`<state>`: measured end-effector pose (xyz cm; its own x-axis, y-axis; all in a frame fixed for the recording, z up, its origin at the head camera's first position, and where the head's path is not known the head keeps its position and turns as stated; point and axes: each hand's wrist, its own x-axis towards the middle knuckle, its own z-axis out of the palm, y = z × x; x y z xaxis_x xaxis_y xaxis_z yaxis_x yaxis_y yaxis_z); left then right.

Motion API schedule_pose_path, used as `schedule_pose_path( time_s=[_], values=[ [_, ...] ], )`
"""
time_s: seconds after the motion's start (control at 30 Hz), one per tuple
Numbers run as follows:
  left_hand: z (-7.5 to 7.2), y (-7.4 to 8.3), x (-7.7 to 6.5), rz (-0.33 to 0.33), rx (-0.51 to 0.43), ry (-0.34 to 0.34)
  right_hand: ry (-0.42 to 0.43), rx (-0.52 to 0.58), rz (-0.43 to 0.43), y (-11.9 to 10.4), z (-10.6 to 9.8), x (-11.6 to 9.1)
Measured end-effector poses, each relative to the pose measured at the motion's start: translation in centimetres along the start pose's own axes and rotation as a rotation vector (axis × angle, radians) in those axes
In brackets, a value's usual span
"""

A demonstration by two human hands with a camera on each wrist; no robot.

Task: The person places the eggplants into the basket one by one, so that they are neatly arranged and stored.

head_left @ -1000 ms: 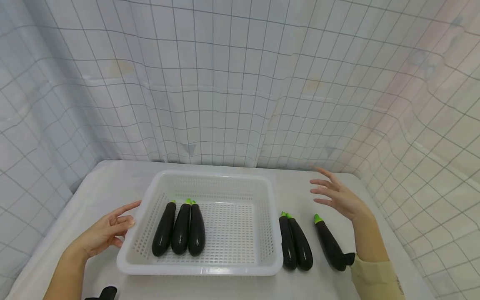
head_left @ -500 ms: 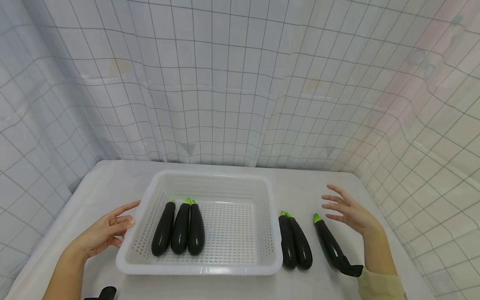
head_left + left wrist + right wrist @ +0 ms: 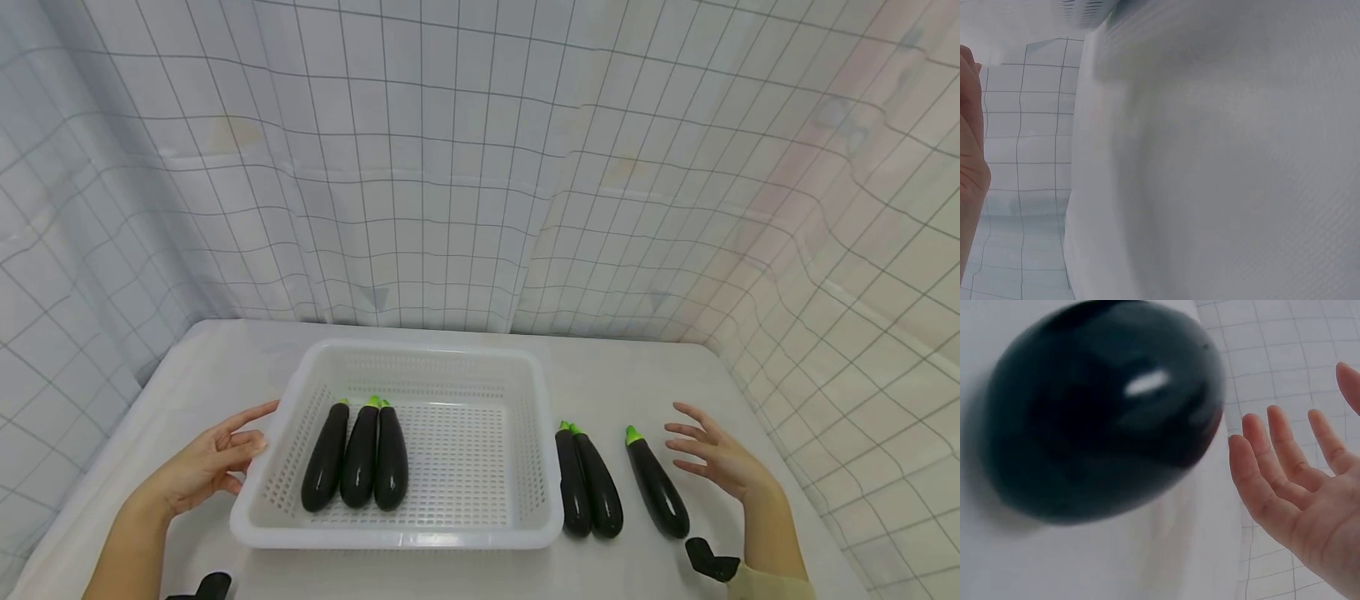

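The right hand (image 3: 720, 457) has its fingers spread, slightly bent and holding nothing. Just left of those fingertips, and apart from them, a glossy, dark purple-black eggplant with a green stem (image 3: 658, 487) lies on a white cloth-covered table (image 3: 450, 575). Farther left of the same fingers, two similar dark eggplants (image 3: 600, 483) lie side by side next to the right wall of a white, perforated plastic basket (image 3: 405, 540). At the basket's opposite side, the left hand (image 3: 213, 461) touches the rim with its straight index finger and thumb, the other fingers bent below; whether they pinch it, I cannot tell. Inside, to the right of these left fingers, three more dark eggplants (image 3: 358, 458) lie in a row. Beyond both hands hangs a white curtain with dark grid lines (image 3: 420, 208).
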<state>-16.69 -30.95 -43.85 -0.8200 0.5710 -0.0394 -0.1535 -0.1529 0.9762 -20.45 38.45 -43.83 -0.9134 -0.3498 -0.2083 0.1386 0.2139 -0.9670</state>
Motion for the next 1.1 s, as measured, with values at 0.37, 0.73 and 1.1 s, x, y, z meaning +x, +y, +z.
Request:
schedule_pose_path(
  time_s=[0.37, 0.73, 1.1],
  values=[
    [-0.1, -0.1, 0.0, -0.001, -0.004, -0.002, -0.009, -0.025, 0.102, 2.1, 0.2, -1.0],
    [-0.1, -0.1, 0.0, 0.006, -0.018, -0.012, -0.048, -0.051, 0.162, 2.5, 1.0, -1.3],
    [0.0, -0.2, 0.0, -0.003, -0.005, 0.014, -0.029, -0.107, 0.197, 2.3, 2.2, -1.2]
  ],
)
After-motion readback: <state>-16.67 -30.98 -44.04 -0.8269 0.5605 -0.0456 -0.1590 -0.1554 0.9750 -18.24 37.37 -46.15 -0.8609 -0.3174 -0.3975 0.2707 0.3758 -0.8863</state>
